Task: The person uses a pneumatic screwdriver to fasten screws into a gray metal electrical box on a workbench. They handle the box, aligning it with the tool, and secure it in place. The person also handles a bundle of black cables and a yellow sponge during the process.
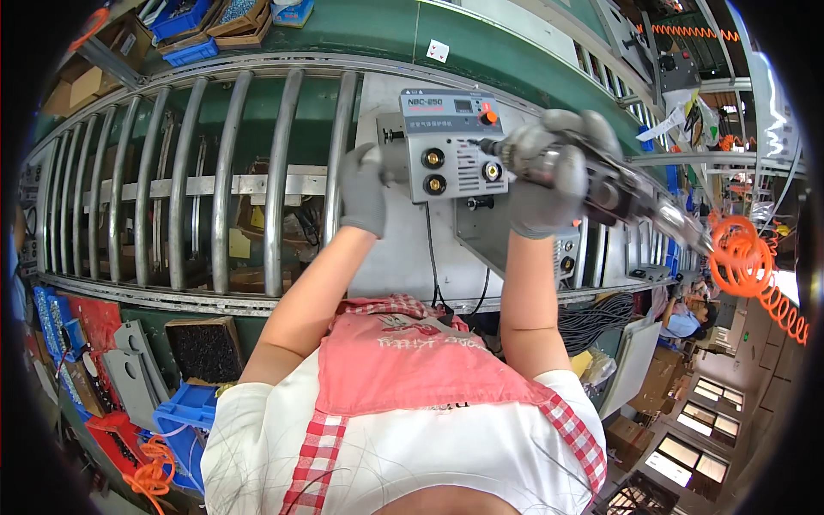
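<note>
A welding machine (455,168) with a grey-blue top panel, an orange knob and round brass sockets sits on a pale board on the roller line. My left hand (364,190), in a grey glove, grips the left side of this machine, with the fingers partly hidden. My right hand (556,184), gloved as well and blurred by motion, is closed round a power screwdriver (614,193). The tool points left, its tip close to the upper right of the machine's front panel. An orange coiled hose (740,257) runs to the tool's rear end.
Metal rollers (227,180) stretch to the left. Behind them stand blue bins (180,19) and cardboard boxes of small parts. A box of black screws (204,350) and a blue crate (189,421) are at near left. Black cables (594,324) lie coiled at near right.
</note>
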Action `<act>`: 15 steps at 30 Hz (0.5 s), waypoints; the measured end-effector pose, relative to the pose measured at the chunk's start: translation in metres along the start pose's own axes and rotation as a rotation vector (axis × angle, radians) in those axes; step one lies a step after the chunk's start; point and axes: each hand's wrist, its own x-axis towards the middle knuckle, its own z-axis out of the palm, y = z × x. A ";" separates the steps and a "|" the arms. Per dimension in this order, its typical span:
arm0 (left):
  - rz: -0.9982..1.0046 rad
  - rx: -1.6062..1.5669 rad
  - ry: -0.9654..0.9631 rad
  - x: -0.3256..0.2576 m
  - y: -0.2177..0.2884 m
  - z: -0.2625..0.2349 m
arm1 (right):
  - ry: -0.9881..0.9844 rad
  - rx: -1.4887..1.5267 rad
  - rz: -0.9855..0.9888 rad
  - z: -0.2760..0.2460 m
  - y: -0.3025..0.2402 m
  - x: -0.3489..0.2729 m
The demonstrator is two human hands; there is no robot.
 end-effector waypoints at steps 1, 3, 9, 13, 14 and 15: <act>0.017 -0.090 0.061 -0.004 0.003 -0.011 | -0.068 0.051 -0.023 -0.006 -0.016 0.002; 0.036 -0.205 0.068 -0.022 0.008 -0.011 | -0.149 0.172 -0.099 -0.019 -0.046 0.001; -0.154 -0.200 -0.329 -0.107 0.023 0.037 | -0.151 0.163 -0.123 -0.051 -0.116 -0.041; -0.393 -0.306 -0.621 -0.130 0.000 0.064 | -0.037 0.140 -0.082 -0.066 -0.139 -0.069; -0.459 -0.343 -0.688 -0.136 -0.004 0.071 | -0.035 0.128 -0.079 -0.071 -0.144 -0.073; -0.474 -0.286 -0.638 -0.146 -0.008 0.079 | -0.033 0.117 -0.075 -0.076 -0.150 -0.076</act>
